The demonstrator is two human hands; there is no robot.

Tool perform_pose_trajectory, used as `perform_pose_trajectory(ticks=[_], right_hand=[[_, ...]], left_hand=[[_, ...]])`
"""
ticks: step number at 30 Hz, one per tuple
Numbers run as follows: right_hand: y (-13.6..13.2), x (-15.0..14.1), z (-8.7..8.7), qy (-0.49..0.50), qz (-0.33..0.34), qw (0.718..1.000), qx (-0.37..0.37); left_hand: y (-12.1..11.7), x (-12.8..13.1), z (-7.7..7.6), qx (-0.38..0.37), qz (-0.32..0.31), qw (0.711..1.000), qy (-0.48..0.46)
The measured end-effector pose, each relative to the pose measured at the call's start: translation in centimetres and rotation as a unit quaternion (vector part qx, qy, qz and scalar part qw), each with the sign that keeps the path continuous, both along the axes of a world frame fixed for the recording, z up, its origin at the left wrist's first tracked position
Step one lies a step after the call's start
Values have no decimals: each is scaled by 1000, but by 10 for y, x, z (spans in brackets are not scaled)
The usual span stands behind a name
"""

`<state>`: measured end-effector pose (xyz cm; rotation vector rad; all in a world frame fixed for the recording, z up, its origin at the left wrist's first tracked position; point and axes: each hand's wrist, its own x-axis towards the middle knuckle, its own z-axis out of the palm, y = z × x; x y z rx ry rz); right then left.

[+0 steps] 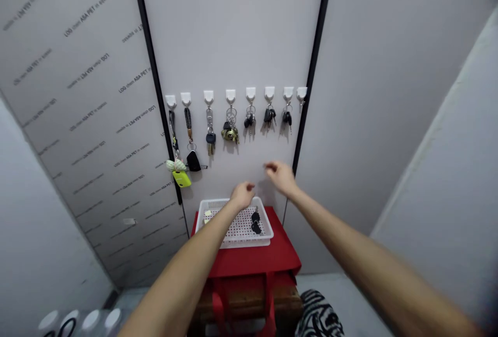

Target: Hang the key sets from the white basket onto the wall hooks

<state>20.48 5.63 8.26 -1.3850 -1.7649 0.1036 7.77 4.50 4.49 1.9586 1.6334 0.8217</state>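
Above the far edge of a white plastic basket (266,230), my left hand (243,195) is closed with its fingertips together; anything in them is hidden. My right hand (280,176), higher and further right, pinches in front of the wall panel. A small blurred tip shows at its fingers, too small to name. Black-headed keys (256,223) lie in the basket's right side, and small pale pieces (207,213) sit at its left. Over both hands runs a row of white hooks (251,93) with key bunches (230,132) hanging from them.
The basket stands on a red bag (257,260) atop a brown wooden stool (237,303). A yellow-green key case (181,178) and a black key fob (193,161) hang low at the left. Black strips (313,57) edge the panel. White-lidded containers (91,320) stand at lower left.
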Motion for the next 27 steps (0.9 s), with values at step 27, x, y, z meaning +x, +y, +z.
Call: perform_pose_trajectory(ticks=[27], right_hand=[[-38,-26,-92,-419,58,897,-129]], left_hand=[[-32,-14,-80,-68,-29,990,122]])
